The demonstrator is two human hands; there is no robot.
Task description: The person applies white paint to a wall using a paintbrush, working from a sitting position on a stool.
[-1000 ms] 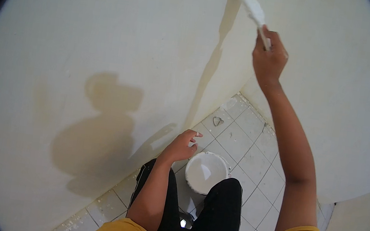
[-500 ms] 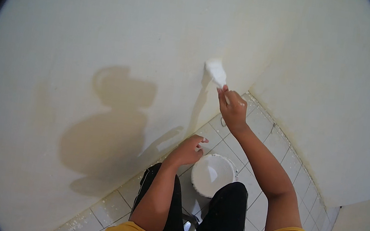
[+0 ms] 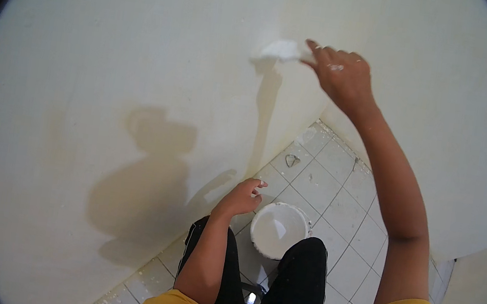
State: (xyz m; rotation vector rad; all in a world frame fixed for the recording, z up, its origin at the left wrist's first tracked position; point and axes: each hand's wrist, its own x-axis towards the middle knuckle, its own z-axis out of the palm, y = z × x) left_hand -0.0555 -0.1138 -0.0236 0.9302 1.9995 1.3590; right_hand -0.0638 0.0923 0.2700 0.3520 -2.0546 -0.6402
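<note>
My right hand (image 3: 346, 76) is closed round the handle of a white paintbrush (image 3: 281, 50). The brush points left, and its coated white end is at the pale wall (image 3: 116, 43); some white smears mark my knuckles. My left hand (image 3: 241, 196) hangs above my left knee with its fingers loosely bent and apart, and I see nothing in it. Just right of that hand, between my knees, a round bucket (image 3: 253, 234) holds white paint.
A second wall (image 3: 442, 135) meets the first at a corner ahead. White floor tiles (image 3: 316, 183) with paint spatters lie between the walls. A small wire-like loop (image 3: 292, 160) rests on them. My shadow falls on the left wall.
My right hand has moved up and to the right, and the brush has swung from pointing steeply up to nearly level, higher on the wall. My left hand has barely shifted.
</note>
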